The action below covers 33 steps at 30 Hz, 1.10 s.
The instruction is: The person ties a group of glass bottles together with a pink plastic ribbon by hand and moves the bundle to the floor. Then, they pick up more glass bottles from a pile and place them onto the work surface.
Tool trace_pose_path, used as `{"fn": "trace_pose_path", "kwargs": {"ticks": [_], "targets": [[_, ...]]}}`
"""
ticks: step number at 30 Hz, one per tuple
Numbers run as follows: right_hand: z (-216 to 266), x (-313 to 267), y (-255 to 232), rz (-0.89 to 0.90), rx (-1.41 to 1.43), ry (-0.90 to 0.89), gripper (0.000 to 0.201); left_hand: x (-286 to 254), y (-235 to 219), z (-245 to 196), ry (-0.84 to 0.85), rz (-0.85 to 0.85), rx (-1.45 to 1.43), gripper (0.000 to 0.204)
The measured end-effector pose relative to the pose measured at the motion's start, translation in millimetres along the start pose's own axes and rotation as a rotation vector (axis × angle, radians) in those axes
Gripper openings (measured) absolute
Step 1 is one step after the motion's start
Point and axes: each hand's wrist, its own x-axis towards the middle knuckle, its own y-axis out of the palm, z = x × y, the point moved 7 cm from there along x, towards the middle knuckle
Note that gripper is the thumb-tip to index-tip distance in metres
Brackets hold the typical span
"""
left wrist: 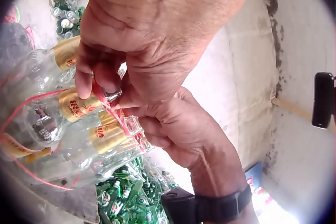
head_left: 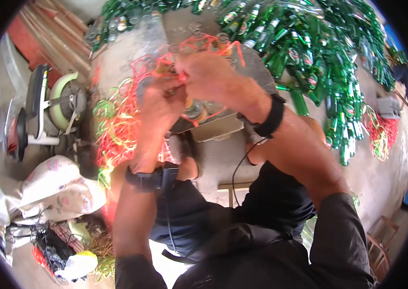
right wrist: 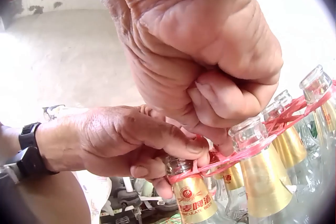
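Several clear glass bottles [right wrist: 262, 182] with gold foil necks stand bunched together, also in the left wrist view as bottles [left wrist: 79, 106]. A red plastic strap [right wrist: 252, 148] runs around their necks. My right hand [right wrist: 210, 77] is balled into a fist and pinches the strap just above the bottle mouths. My left hand [right wrist: 131, 140] curls its fingers round the strap at the neck of the nearest bottle. In the head view my left hand [head_left: 160, 103] and right hand [head_left: 208, 72] meet over the bundle. The red strap [left wrist: 118, 116] passes under my left hand [left wrist: 142, 40].
A big heap of green bottles [head_left: 310, 48] fills the far right. Loose red and yellow-green straps [head_left: 117, 125] lie at the left, with more straps [head_left: 382, 132] at the right. A fan-like machine [head_left: 64, 103], a white sack [head_left: 54, 188] and wooden sticks [head_left: 54, 33] stand at the left.
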Motion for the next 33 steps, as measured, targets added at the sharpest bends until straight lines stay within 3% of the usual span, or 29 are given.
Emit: {"fn": "trace_pose_path", "kwargs": {"ticks": [5,11,18,24,26,33], "targets": [[-11,3,-5,0.100,0.152,0.170,0.022,2,3,0,-0.148,0.046,-0.187,0.011],[-12,4,-6,0.158,0.190,0.162,0.022,-2,0,-1,-0.300,0.069,-0.272,0.015],[-24,-2,-7,0.130,0.277,0.159,0.019,-4,-5,3,-0.334,0.045,-0.317,0.017],[-13,-5,-11,0.076,0.176,0.012,0.008,-3,-3,1,-0.307,0.080,-0.277,0.017],[-8,-6,-13,0.045,0.125,-0.057,0.008,-4,-4,-2,-0.304,0.033,-0.398,0.017],[-5,-11,-15,-0.004,0.088,-0.116,0.010,-6,-5,-10,-0.336,0.041,-0.495,0.018]]}}
